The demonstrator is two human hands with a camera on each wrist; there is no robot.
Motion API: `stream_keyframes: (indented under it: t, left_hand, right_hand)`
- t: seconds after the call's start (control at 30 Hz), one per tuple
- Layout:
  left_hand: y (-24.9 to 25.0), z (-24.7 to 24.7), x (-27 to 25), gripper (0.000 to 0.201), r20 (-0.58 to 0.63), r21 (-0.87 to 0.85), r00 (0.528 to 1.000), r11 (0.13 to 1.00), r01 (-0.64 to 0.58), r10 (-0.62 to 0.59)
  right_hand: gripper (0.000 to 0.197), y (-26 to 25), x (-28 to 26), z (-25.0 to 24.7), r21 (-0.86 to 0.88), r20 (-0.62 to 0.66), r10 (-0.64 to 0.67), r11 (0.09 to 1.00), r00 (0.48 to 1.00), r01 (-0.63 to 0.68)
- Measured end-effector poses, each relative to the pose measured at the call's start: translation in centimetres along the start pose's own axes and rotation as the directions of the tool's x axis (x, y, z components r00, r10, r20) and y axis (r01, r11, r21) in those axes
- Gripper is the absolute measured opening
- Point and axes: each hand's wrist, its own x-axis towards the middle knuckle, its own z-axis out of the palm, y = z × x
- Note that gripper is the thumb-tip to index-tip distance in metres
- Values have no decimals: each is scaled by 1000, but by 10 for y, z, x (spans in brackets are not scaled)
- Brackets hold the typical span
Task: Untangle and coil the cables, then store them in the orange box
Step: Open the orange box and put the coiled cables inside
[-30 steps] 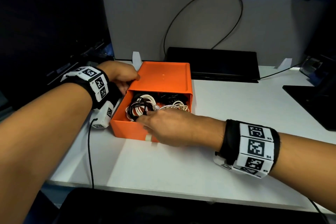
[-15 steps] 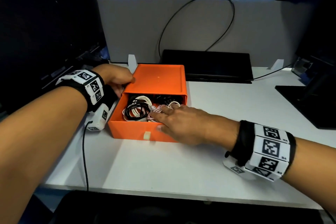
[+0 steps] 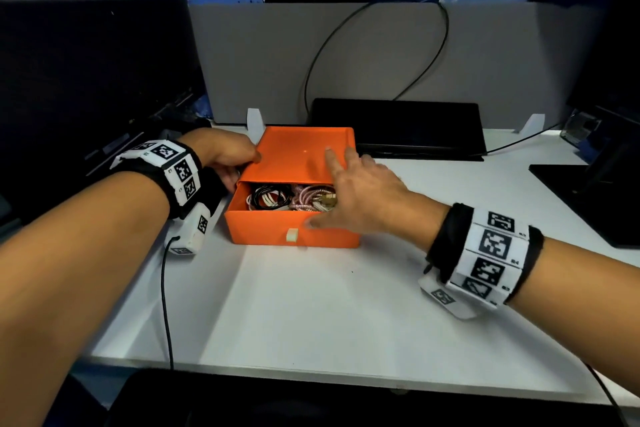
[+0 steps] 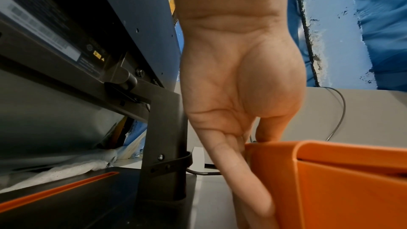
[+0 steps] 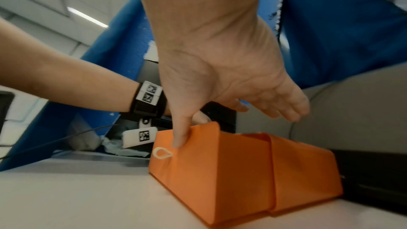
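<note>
My right hand (image 3: 360, 198) is the nearer one to me. It lies flat and spread out over the front part of the orange box (image 3: 294, 229). My thumb (image 5: 179, 131) presses on the front wall, just above the small white loop (image 5: 162, 153). My other fingers (image 3: 348, 158) stretch out straight over the open part toward the lid (image 3: 304, 156). This hand holds nothing.

The box sits on the white table (image 3: 311, 305), right in front of me. Its long way runs from me toward the back wall. The front half is open. Inside I see the cables (image 3: 298, 199), all rolled up: black and white ones on the left and pink ones on the right. They lie under my right hand and a bit to its left.

The lid covers the far half of the box. I think it has to slide toward me to shut the box, so my right fingers are in the way and need to lift off.

Farther back, my left hand (image 3: 225, 156) holds the far left corner of the box. The thumb (image 4: 269, 128) is on top and the fingers (image 4: 240, 168) go down the side wall. It is the hand nearer the lid, so I think it can pull the lid shut.
</note>
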Motion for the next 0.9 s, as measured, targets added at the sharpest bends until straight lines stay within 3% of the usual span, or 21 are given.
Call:
stream_keyframes:
  t: [0.1,0.27,0.37,0.47,0.63,0.73,0.9]
  left_hand:
    - [0,1,-2,36,-3,-22,1000,1000,1,-1]
    - [0,2,-2,40,-37,6,999,1000,-6,6]
    - [3,3,-3,42,-43,29,999,1000,-4,5]
    - [2,2,-10,49,-17,-4,1000,1000,-18,18]
    - [-11,-3,-26,87,245,-60,965,995,-82,94]
    - [-16,2,-22,107,206,-2,975,997,-81,80]
    - [-12,6,-23,109,163,0,986,999,-36,36]
  right_hand:
    - [134,6,20,10,213,117,126,966,985,-149]
    - [72,17,35,8,359,51,163,918,985,-170]
    - [51,24,41,13,312,74,147,936,986,-163]
    - [47,30,41,17,302,72,115,944,991,-132]
    - [45,42,44,17,325,90,37,944,995,-64]
    - [47,48,54,21,364,108,5,930,994,-45]
    - [40,49,55,21,436,132,-6,899,991,-52]
